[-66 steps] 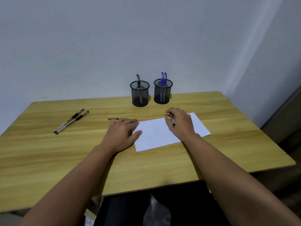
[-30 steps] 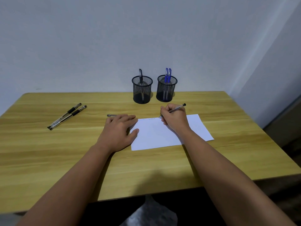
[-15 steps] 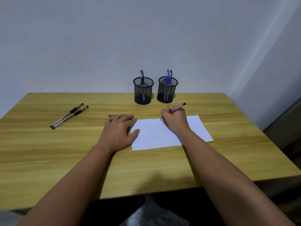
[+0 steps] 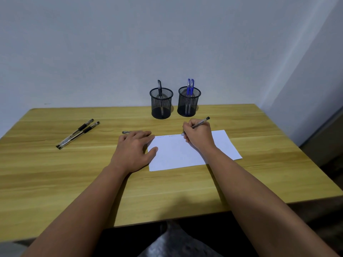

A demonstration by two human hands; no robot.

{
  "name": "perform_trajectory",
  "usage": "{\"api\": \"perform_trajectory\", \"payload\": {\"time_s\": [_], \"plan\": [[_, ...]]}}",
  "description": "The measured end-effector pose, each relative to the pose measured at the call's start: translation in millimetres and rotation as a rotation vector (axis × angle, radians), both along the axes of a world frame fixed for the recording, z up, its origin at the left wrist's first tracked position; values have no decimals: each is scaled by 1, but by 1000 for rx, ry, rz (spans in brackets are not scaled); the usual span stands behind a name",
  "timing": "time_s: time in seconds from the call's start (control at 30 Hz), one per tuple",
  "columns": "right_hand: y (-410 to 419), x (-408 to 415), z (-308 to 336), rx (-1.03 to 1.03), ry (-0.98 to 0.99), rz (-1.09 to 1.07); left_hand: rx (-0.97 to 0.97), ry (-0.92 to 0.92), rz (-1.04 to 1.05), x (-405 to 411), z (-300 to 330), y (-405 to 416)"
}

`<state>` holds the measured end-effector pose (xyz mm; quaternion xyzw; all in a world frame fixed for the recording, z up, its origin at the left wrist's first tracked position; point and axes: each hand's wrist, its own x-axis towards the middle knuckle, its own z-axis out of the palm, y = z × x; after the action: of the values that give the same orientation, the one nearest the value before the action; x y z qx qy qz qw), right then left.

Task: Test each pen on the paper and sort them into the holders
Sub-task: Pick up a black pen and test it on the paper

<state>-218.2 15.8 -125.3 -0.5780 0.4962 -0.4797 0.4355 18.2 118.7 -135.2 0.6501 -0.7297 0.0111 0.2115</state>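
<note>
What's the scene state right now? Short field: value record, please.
right hand: grips a pen, tip on the paper's far edge
left hand: flat, fingers straight, at the paper's left edge
paper: white sheet on the table, faint scribbles along its far edge
left holder: one black pen
right holder: two blue pens
untested pens: two, side by side, far left on the table
small item: just beyond the left fingertips, partly hidden; possibly a pen cap
</note>
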Motion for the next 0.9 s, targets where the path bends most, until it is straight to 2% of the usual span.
{"api": "perform_trajectory", "payload": {"time_s": [0.17,0.37,0.9], "plan": [[-1,1,7,60,-197,-8,-2,8,0,0,0,1],[-2,2,1,20,-62,-30,-3,12,-2,0,1,0],[-3,1,-3,-25,146,-33,10,16,-3,0,1,0]]}}
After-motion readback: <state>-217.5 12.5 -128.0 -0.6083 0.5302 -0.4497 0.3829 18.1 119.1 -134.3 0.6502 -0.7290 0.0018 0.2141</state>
